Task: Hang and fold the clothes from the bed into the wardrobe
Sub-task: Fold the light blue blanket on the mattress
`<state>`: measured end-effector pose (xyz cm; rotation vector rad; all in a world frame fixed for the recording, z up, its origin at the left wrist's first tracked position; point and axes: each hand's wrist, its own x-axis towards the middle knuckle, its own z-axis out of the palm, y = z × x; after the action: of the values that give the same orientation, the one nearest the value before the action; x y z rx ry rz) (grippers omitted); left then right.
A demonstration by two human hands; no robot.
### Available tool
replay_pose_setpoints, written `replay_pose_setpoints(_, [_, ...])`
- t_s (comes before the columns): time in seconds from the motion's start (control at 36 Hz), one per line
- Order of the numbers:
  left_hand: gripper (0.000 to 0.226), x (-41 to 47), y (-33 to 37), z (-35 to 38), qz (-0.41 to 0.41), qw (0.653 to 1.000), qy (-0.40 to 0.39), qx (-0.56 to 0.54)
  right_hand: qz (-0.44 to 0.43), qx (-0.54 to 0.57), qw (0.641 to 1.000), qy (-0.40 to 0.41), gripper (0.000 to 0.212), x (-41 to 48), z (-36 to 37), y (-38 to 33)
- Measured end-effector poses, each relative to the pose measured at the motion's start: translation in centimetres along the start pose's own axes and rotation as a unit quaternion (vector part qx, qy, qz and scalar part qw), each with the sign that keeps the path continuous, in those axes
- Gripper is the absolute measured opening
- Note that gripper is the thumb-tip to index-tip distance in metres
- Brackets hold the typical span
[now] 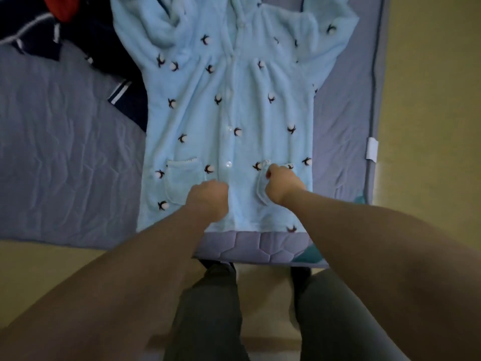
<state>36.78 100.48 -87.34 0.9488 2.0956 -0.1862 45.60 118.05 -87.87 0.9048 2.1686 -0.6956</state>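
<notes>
My right hand (282,185) pinches the blue robe (229,113) at its pocket (261,190); my left hand (208,199) curls just left, grip unseen.

Bed (65,152): one. Pale blue fleece robe (260,121): one, with two patch pockets (182,178). Clear buttons (229,164) down front: three plain to see; any nearer collar too blurred to count. Dark striped garment (130,105): one. Red garment (62,6): one. White tag (372,149) on mattress edge: one. Hands: two — left hand (208,199), right hand (279,185). Legs (208,308): two.
</notes>
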Motion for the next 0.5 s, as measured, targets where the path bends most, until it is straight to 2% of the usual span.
replay_pose_setpoints(0.17, [0.026, 3.7, 0.1, -5.9, -0.013, 0.994, 0.07, -0.079, 0.049, 0.024, 0.997, 0.048, 0.035, 5.3, -7.8, -0.9])
replay_pose_setpoints(0.33, [0.03, 10.9, 3.4, -11.4, -0.019, 0.979, 0.104, -0.177, 0.065, 0.016, 0.991, 0.117, 0.042, 12.7, -16.2, 1.3])
replay_pose_setpoints(0.42, [0.039, 16.1, 6.4, -13.4, -0.029, 0.965, 0.123, -0.231, 0.036, -0.094, 0.98, 0.171, 0.048, 18.0, -20.5, 3.0])
replay_pose_setpoints(0.5, [0.043, 21.6, 9.4, -14.4, -0.049, 0.935, 0.159, -0.312, 0.0, -0.225, 0.951, 0.215, 0.073, 24.0, -24.3, 4.0])
